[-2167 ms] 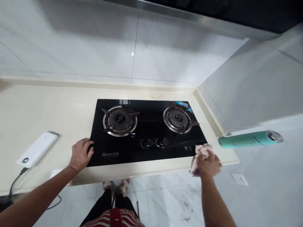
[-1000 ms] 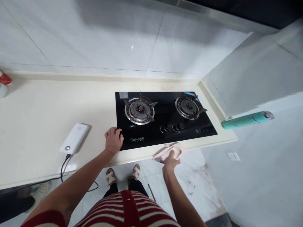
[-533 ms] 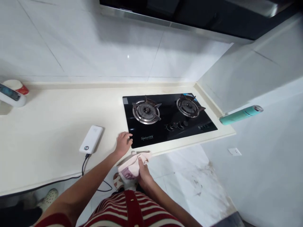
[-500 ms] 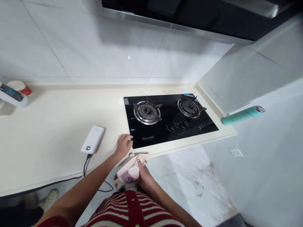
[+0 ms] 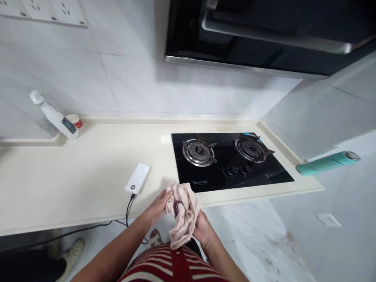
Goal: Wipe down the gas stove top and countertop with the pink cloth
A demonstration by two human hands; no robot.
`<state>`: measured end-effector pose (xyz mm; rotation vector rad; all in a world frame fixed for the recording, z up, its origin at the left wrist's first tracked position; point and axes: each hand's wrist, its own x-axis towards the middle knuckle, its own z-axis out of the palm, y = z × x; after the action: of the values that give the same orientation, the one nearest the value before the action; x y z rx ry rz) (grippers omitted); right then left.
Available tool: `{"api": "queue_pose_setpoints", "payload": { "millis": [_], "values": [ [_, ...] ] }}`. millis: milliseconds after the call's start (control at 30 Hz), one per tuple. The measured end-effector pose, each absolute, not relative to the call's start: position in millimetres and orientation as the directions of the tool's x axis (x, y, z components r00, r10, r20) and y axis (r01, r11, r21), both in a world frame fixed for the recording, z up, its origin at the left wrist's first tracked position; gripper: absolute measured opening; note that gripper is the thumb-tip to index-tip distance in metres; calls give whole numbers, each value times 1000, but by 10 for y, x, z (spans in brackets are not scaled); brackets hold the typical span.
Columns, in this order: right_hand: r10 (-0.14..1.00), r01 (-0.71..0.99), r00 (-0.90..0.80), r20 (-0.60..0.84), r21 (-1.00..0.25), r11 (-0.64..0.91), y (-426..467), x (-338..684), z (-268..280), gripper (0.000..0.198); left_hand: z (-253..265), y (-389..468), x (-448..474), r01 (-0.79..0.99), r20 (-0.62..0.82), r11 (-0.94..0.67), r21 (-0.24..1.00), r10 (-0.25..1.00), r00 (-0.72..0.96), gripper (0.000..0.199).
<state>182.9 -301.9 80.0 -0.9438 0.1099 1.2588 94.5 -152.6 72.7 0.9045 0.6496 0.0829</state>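
Observation:
A crumpled pale pink cloth (image 5: 183, 213) with a dark purple patch is held between both hands, in front of the counter's edge. My left hand (image 5: 158, 205) grips its left side, the fingers partly hidden by the folds. On the right side my right hand (image 5: 203, 228) is closed around the cloth from below. Just beyond the cloth lies the black glass gas stove (image 5: 217, 180), with a left burner (image 5: 199, 150) and a right burner (image 5: 252, 149). To the left of the hands, a white power bank (image 5: 138, 178) rests on the counter with a black cable (image 5: 128, 209) plugged in.
The cream counter (image 5: 100, 172) runs along the tiled wall. A white spray bottle (image 5: 57, 117) and a red-and-white cup (image 5: 75, 120) stand at its back left. A green bottle (image 5: 327, 163) is at the right end. The range hood (image 5: 252, 39) overhangs the stove. Another person's shoe (image 5: 73, 254) shows below.
My left hand has left the counter by the stove's corner and taken hold of the cloth. The cloth is now bunched up between both hands. The view has shifted left and up.

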Motion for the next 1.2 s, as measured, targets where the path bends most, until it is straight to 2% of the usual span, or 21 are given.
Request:
{"api": "queue_pose_setpoints", "payload": {
  "millis": [100, 200, 300, 367, 533, 633, 767, 833, 1033, 1100, 1167, 1200],
  "values": [
    [722, -819, 397, -566, -573, 1, -2850, 1919, 883, 45, 805, -1613, 981, 225, -514, 679, 699, 258, 818, 64],
    [723, -810, 414, -553, -587, 15, -2798, 1989, 832, 62, 790, -1642, 1033, 204, -539, 674, 710, 334, 774, 64],
    [706, -732, 500, -502, -681, 34, -2911, 2078, 724, 75, 737, -1618, 1066, 164, -535, 653, 740, 424, 731, 65],
    [694, -678, 525, -493, -735, -9, -3024, 2165, 678, 80, 718, -1589, 1082, 132, -523, 633, 763, 484, 702, 63],
    [822, -463, 422, -382, -871, -167, -3111, 2314, 715, 92, 771, -1569, 1161, 141, -505, 578, 804, 539, 673, 55],
    [809, -375, 457, -370, -905, -202, -3035, 2310, 739, 77, 824, -1573, 1210, 166, -501, 559, 812, 522, 691, 55],
    [703, -563, 497, -509, -805, -185, -3010, 2386, 696, 60, 842, -1531, 1204, 196, -512, 572, 796, 466, 721, 57],
    [687, -608, 508, -520, -782, -142, -3046, 2470, 693, 55, 835, -1522, 1191, 213, -521, 590, 779, 419, 744, 57],
    [587, -532, 626, -514, -831, -160, -3227, 2821, 879, 47, 816, -1618, 1389, 218, -461, 623, 751, 260, 848, 63],
    [559, -426, 700, -444, -888, -172, -3302, 3030, 939, 48, 768, -1615, 1547, 204, -383, 500, 842, 287, 878, 59],
    [507, -269, 792, -341, -940, -211, -3376, 3285, 954, 51, 688, -1552, 1688, 185, -265, 216, 959, 442, 857, 51],
    [449, -165, 854, -263, -955, -247, -3409, 3412, 939, 52, 640, -1498, 1729, 193, -199, 67, 979, 529, 825, 47]
  ]
}}
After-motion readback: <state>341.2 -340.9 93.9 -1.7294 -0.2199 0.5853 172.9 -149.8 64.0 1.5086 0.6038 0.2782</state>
